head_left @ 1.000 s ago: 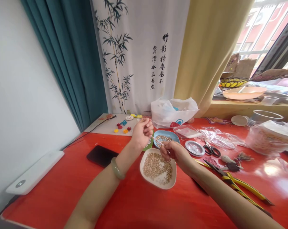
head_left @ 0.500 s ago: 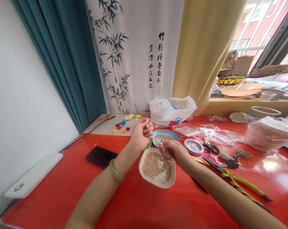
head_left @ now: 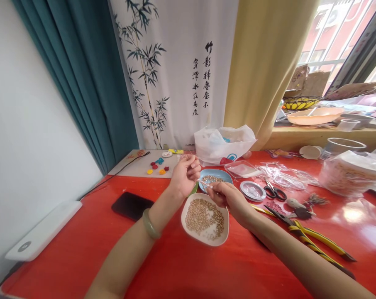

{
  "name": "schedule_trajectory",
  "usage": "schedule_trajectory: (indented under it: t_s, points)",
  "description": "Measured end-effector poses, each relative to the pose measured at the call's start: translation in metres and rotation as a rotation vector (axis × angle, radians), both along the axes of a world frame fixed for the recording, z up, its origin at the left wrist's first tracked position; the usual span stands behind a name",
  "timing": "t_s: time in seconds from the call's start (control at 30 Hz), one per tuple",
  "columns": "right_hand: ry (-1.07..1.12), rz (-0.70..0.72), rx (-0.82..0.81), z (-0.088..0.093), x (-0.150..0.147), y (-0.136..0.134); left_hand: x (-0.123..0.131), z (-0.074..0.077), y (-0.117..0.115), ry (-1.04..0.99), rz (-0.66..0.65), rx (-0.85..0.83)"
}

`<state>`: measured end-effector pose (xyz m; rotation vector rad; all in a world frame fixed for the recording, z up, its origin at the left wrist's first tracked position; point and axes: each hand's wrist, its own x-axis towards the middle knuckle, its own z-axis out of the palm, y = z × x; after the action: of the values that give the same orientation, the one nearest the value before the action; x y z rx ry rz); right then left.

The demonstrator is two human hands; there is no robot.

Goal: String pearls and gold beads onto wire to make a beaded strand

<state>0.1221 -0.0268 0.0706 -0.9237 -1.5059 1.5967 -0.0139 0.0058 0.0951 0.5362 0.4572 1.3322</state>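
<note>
My left hand (head_left: pixel 184 175) is closed in a pinch above the dishes, with a fine thread faintly showing at its fingertips. Opposite it, my right hand (head_left: pixel 228 196) pinches a short strand of small shiny beads (head_left: pixel 203 183), which spans the gap between both hands. Below them sits a white dish (head_left: pixel 184 224) holding many tiny gold beads (head_left: pixel 200 218). Behind the hands, a blue dish (head_left: pixel 228 176) contains more gold beads, and the edge of a green dish (head_left: pixel 194 189) peeks out beside it, mostly covered by my left hand.
Right of the dishes lie a thread spool (head_left: pixel 252 190), black-handled scissors (head_left: pixel 275 192) and yellow-black pliers (head_left: pixel 312 238). A black phone (head_left: pixel 130 205) rests left of my left forearm. At the back stand a white plastic bag (head_left: pixel 219 145) and colourful small pieces (head_left: pixel 159 160).
Both hands stay nearly in place, still pinching. My right fingers have shifted slightly on the beaded strand; the whole view has drifted a little.
</note>
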Motion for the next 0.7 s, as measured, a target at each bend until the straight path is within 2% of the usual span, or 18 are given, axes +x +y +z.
schedule_trajectory:
  t_s: [0.17, 0.47, 0.7]
  points:
    - [-0.027, -0.021, 0.033, 0.0011, 0.0, -0.0007, 0.0, -0.0011, 0.0, 0.009, -0.017, 0.013]
    - [0.062, 0.039, -0.041, 0.0013, 0.0007, 0.0004, 0.0004, 0.0006, -0.0015, -0.006, -0.04, 0.017]
    - [-0.031, -0.002, -0.009, 0.0006, 0.0004, -0.0001, 0.002, 0.0012, -0.0051, -0.012, -0.082, 0.04]
